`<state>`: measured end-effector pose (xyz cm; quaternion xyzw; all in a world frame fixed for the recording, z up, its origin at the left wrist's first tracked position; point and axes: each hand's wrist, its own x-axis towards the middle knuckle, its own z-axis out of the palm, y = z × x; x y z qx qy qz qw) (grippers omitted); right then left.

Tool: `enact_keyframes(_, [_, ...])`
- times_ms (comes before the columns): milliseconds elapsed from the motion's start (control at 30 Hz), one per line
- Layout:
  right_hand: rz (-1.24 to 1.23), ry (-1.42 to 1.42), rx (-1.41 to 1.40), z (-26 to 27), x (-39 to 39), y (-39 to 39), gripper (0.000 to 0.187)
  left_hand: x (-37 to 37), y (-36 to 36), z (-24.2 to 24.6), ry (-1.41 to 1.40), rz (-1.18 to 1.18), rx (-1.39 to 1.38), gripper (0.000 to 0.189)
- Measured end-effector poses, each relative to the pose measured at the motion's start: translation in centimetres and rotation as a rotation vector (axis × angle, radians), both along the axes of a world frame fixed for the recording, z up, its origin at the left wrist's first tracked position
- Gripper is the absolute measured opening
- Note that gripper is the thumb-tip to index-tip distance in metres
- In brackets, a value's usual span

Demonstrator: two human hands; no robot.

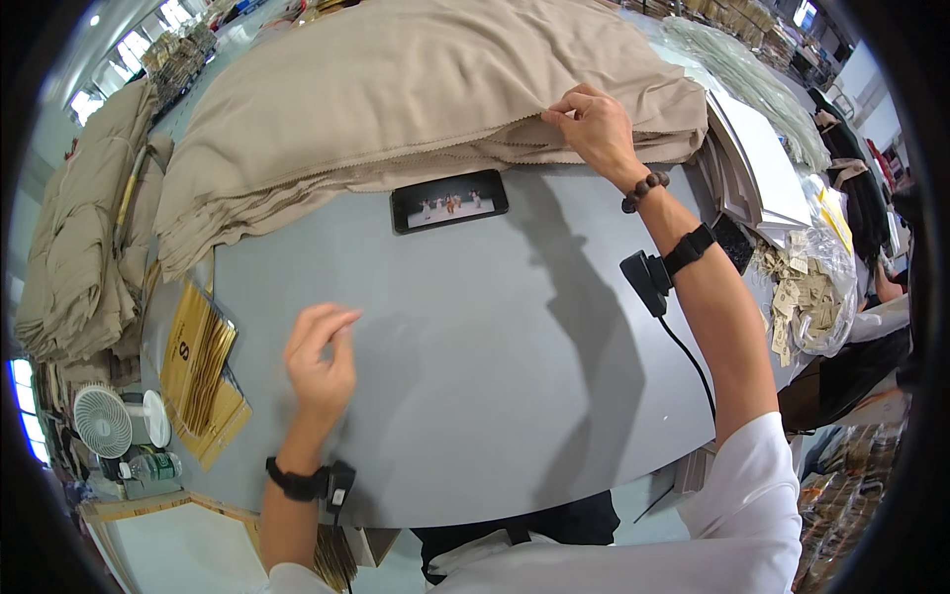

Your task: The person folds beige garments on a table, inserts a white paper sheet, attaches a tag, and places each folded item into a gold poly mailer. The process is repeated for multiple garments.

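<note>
My right hand (597,130) pinches the pinked edge of the top layer of a beige fabric stack (386,89), between thumb and fingertips. The stack lies folded along the far side of the grey table (460,327), its zigzag-cut edges facing me. My left hand (320,360) hovers over the left part of the table, slightly blurred. Its fingers are bent, a gap shows between them and the thumb, and nothing appears in it. A smartphone (450,202) with a lit screen lies just in front of the fabric's near edge, between my hands.
Gold-coloured packets (197,364) lie at the table's left edge, near a small white fan (104,421) and a plastic bottle (152,467). More folded beige fabric (82,230) is at far left. White boards (757,160) and a plastic bag of tags (816,304) sit on the right.
</note>
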<state>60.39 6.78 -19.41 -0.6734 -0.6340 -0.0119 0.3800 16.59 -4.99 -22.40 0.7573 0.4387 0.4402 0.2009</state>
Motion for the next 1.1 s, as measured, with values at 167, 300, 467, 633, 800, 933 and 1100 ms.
enact_keyframes(167, [0.010,0.045,0.123,1.9,0.3,-0.5,0.023,9.8,6.4,0.0,0.032,-0.147,0.026,0.017])
enact_keyframes(300, [-0.042,0.264,0.116,3.1,-0.6,-0.4,0.027,15.0,13.2,-0.7,0.017,-0.137,0.105,0.016])
enact_keyframes(467, [0.079,0.519,0.112,2.7,-2.1,0.2,0.026,17.2,21.8,-1.8,0.205,0.169,0.296,0.023])
enact_keyframes(633, [0.198,0.356,0.172,0.7,-3.1,1.4,0.033,16.8,24.9,-1.9,0.320,0.213,0.044,0.029])
enact_keyframes(800, [0.229,0.037,0.126,-0.8,-4.8,2.0,0.057,16.2,25.2,0.7,0.138,0.201,0.123,0.040])
enact_keyframes(933, [0.150,-0.074,0.088,-1.3,-5.8,3.0,0.050,15.7,23.0,2.8,-0.098,0.238,0.245,0.041])
enact_keyframes(1100, [0.069,-0.055,0.277,-0.5,-5.0,3.9,0.045,16.4,18.3,2.2,-0.022,0.061,0.162,0.033])
